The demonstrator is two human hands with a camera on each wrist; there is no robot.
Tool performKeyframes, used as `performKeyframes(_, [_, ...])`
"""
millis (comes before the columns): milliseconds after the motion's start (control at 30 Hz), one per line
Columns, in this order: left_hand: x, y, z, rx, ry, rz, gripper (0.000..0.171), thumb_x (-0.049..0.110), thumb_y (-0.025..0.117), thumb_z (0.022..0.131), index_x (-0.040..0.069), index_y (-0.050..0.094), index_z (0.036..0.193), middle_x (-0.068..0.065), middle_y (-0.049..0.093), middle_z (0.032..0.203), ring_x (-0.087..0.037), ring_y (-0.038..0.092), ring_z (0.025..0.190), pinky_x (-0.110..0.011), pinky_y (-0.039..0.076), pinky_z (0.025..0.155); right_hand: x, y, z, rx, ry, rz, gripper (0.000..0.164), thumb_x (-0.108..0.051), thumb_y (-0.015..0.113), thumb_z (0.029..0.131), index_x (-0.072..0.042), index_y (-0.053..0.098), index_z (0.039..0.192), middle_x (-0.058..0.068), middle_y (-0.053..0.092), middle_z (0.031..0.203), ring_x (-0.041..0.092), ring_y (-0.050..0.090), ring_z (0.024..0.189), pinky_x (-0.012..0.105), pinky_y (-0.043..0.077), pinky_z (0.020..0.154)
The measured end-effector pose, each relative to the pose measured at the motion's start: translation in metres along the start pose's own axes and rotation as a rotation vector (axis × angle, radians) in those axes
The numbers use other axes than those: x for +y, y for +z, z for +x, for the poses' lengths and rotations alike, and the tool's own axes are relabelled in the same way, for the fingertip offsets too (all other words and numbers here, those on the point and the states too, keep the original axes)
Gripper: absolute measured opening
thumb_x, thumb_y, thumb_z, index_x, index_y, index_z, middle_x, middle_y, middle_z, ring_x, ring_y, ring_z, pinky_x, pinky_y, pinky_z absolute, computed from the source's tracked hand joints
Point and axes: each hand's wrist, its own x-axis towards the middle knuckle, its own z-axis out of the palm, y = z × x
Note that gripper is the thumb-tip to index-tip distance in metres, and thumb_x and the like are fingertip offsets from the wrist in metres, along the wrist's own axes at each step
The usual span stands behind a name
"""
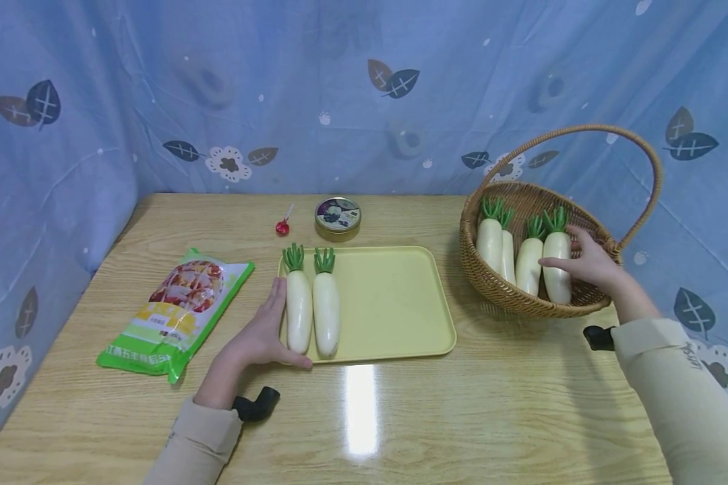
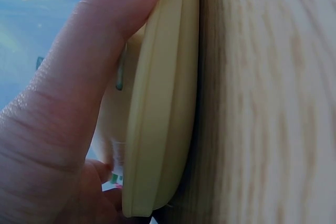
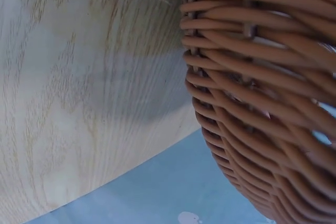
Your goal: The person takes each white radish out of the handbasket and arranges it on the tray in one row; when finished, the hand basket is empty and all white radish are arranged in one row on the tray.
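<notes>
My left hand holds the near left corner of a pale yellow tray, thumb on the front rim and fingers along the left side. In the left wrist view the thumb presses over the tray's edge. Two white radishes with green tops lie side by side on the tray's left part. My right hand reaches into a wicker basket and grips the rightmost white radish, thumb across its front. Several radishes lie in the basket. The right wrist view shows only the basket's woven wall, hiding the hand.
A green and white food bag lies left of the tray. Behind the tray are a red lollipop and a round tin. The basket's tall handle arches over its opening. A blue curtain borders the wooden table.
</notes>
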Motion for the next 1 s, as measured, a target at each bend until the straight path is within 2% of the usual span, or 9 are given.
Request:
performKeyframes(300, [-0.001, 0.0, 0.0, 0.002, 0.002, 0.006, 0.15, 0.051, 0.087, 0.044, 0.001, -0.015, 0.143, -0.02, -0.016, 0.149, -0.035, -0.007, 0.136, -0.054, 0.009, 0.107, 0.004, 0.004, 0.007, -0.019, 0.017, 0.061, 0.101, -0.036, 0.06, 0.087, -0.001, -0.018, 0.142, 0.044, 0.011, 0.134, 0.055, 0.028, 0.114, 0.058, 0.041, 0.078])
performKeyframes(533, [0.0, 0.0, 0.0, 0.0, 0.004, 0.013, 0.149, 0.05, 0.087, 0.046, 0.002, -0.015, 0.143, -0.021, -0.016, 0.149, -0.037, -0.006, 0.136, -0.055, 0.01, 0.107, 0.007, 0.004, 0.011, -0.064, 0.008, 0.072, 0.104, -0.028, 0.064, 0.086, -0.001, -0.02, 0.141, 0.037, -0.015, 0.141, 0.059, 0.005, 0.124, 0.069, 0.022, 0.092])
performKeyframes(767, [-0.001, 0.0, 0.0, 0.005, 0.006, 0.011, 0.149, 0.05, 0.087, 0.046, 0.001, -0.015, 0.143, -0.022, -0.015, 0.149, -0.038, -0.006, 0.136, -0.056, 0.009, 0.106, 0.008, 0.005, 0.012, -0.059, -0.026, 0.089, 0.105, -0.012, 0.067, 0.081, 0.004, -0.018, 0.14, 0.041, -0.01, 0.138, 0.06, 0.015, 0.119, 0.066, 0.029, 0.089])
performKeyframes(1000, [-0.002, 0.001, 0.0, 0.002, 0.005, 0.006, 0.149, 0.05, 0.087, 0.045, 0.001, -0.015, 0.143, -0.02, -0.016, 0.149, -0.037, -0.006, 0.136, -0.055, 0.009, 0.106, 0.007, 0.005, 0.012, -0.049, -0.021, 0.079, 0.105, -0.012, 0.068, 0.081, 0.005, -0.017, 0.14, 0.045, -0.001, 0.135, 0.06, 0.021, 0.115, 0.065, 0.034, 0.085])
